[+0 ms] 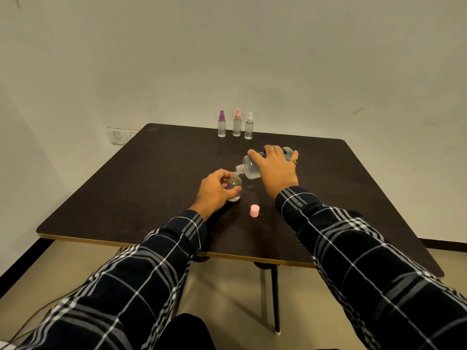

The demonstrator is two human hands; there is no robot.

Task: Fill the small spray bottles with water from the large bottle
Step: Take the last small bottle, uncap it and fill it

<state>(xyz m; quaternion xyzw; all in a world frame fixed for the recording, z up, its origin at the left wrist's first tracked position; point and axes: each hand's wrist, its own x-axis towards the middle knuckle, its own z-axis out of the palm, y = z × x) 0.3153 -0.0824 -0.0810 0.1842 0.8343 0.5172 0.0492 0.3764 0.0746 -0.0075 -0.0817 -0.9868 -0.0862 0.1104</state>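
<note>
My right hand (274, 168) grips the large clear bottle (249, 168), tipped on its side with its open neck pointing down-left. The neck sits right over the mouth of a small clear bottle (235, 185) standing upright on the dark table (151, 178). My left hand (214, 190) holds that small bottle around its body. A pink cap (254, 210) stands on the table just in front of both hands.
Three small spray bottles stand in a row at the table's far edge: one with a purple top (221, 125), one with a pink top (237, 124), one with a white top (249, 127). A wall rises close behind the table.
</note>
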